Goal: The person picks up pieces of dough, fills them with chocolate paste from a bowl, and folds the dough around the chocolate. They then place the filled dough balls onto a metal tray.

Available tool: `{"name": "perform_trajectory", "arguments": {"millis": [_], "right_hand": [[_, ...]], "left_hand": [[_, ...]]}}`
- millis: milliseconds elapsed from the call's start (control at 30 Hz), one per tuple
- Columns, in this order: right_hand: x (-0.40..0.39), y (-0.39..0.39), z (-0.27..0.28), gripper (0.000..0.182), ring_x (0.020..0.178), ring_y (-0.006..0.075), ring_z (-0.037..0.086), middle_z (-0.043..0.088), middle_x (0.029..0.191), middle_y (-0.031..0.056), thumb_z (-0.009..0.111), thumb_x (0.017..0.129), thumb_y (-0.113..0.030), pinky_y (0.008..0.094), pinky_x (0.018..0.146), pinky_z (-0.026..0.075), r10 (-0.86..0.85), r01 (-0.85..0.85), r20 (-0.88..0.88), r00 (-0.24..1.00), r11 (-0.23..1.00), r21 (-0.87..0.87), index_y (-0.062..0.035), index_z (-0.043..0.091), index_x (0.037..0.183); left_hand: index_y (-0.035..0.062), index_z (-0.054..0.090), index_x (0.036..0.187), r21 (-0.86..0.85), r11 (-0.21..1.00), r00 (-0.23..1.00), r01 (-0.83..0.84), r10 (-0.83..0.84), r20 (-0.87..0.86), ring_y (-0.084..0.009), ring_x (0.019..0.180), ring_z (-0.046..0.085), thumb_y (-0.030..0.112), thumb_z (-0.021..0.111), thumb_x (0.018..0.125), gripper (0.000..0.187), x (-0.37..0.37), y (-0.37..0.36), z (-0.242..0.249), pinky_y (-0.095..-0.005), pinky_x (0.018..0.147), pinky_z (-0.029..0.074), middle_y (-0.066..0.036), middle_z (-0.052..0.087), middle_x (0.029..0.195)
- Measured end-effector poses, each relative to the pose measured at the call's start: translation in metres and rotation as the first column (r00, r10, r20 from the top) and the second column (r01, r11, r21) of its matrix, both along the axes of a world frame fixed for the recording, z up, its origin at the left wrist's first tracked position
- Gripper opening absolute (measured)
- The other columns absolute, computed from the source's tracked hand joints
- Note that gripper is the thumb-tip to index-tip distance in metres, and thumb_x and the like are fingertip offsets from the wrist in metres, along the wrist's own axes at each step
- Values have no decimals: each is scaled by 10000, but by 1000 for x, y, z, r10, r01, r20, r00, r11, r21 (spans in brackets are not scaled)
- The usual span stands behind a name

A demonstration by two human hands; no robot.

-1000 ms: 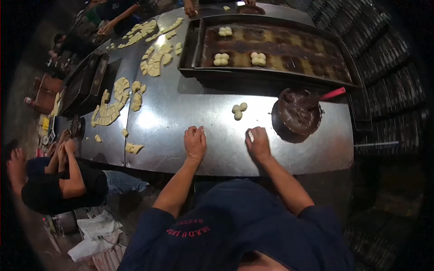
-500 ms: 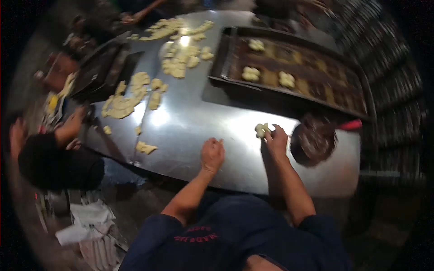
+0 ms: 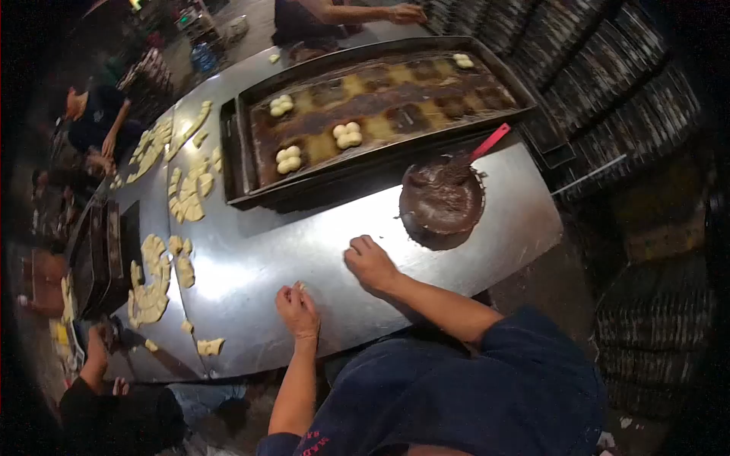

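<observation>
My left hand (image 3: 298, 310) is curled just above the metal table, with a small bit of pale dough (image 3: 303, 286) showing at its fingertips. To its right, my right hand (image 3: 371, 262) rests with bent fingers over the tabletop; whatever is under or inside them is hidden. Beyond it stands a round bowl (image 3: 437, 220) filled with dark brown paste, and a red-handled spatula (image 3: 490, 141) sticks out of it. Clusters of dough balls sit in the large oiled tray (image 3: 357, 169), such as one dough cluster (image 3: 347, 134) near its front and another cluster (image 3: 462, 61) in the far right corner.
Cut dough pieces (image 3: 156, 285) lie across the left of the table (image 3: 251, 262). Dark tins (image 3: 95, 258) stand at the left edge. Co-workers are at the lower left, at the far left, and behind the tray, where a hand (image 3: 407, 13) reaches out. Stacked racks (image 3: 639, 83) rise at right.
The view has turned right. The dough cluster at my right hand no longer shows there, and a cluster is visible in the tray's far right corner. My hands are closer together.
</observation>
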State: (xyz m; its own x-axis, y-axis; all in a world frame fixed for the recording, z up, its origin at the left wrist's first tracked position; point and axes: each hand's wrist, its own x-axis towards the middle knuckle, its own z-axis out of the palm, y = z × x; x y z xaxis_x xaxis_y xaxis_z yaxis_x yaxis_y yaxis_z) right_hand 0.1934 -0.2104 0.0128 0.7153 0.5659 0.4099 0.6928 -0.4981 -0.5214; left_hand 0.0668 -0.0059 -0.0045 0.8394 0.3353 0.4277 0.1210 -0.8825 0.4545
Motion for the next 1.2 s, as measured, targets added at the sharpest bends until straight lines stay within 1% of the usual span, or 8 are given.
{"name": "perform_trajectory", "arguments": {"millis": [100,300,500,567,633,767,1033,1200], "right_hand": [[-1,-32,33,177,960,333,572,554,1055,179,594,856,-85,409,845,506,18,89,-523,852,980,179,-31,608,1024],[189,-98,152,317,978,387,561,536,1091,201,676,785,-120,483,814,500,-346,368,311,885,930,-12,-82,653,1099],[331,-107,90,381,1137,403,550,579,1232,219,695,830,-356,468,950,491,-454,360,-24,890,735,-575,-65,716,1075],[290,-81,111,371,1056,358,601,625,1171,193,685,868,-380,452,923,495,-492,553,253,833,727,-408,-70,724,1067],[248,-37,134,280,986,324,628,664,1079,152,697,869,-292,428,882,500,-452,429,391,802,891,150,-75,729,1042],[105,110,125,249,969,300,640,658,1000,129,710,752,-100,394,849,503,227,-247,102,968,820,516,-78,699,1000],[101,379,47,825,1438,482,157,268,1550,136,801,742,-320,693,1086,240,73,-86,-82,994,982,-167,-274,404,1463],[148,469,17,811,1458,485,75,225,1581,103,750,773,-457,817,1028,110,74,-86,-66,995,973,-216,-359,368,1483]], "left_hand": [[20,685,1093,1,1000,998,-30,30,-63,-331,945,549,78,616,886,226,1,-6,9,-406,832,464,-194,555,1081],[32,690,1093,38,999,999,-21,22,-25,-339,952,549,84,620,882,229,3,-5,2,-417,823,471,-197,552,1088],[65,669,1099,2,998,998,-58,58,-12,-339,946,555,75,649,833,267,4,-9,-1,-435,838,462,-165,570,1085],[76,669,1095,-22,995,991,-99,97,-91,-334,971,552,87,654,832,263,3,-9,0,-432,840,464,-151,567,1109],[76,666,1095,-16,992,989,-125,123,-81,-333,979,549,99,658,835,261,6,-6,2,-433,846,459,-149,564,1115],[51,655,1086,-29,999,992,-44,40,-118,-339,974,553,72,634,830,258,2,-5,7,-437,845,449,-183,557,1112],[48,621,1137,-64,997,986,53,-63,-157,-364,990,521,73,631,740,399,-12,5,-9,-489,860,417,-174,541,1145],[64,613,1160,-142,985,970,94,-122,-209,-334,971,517,104,616,756,406,-10,7,9,-474,838,413,-138,534,1153]]}}
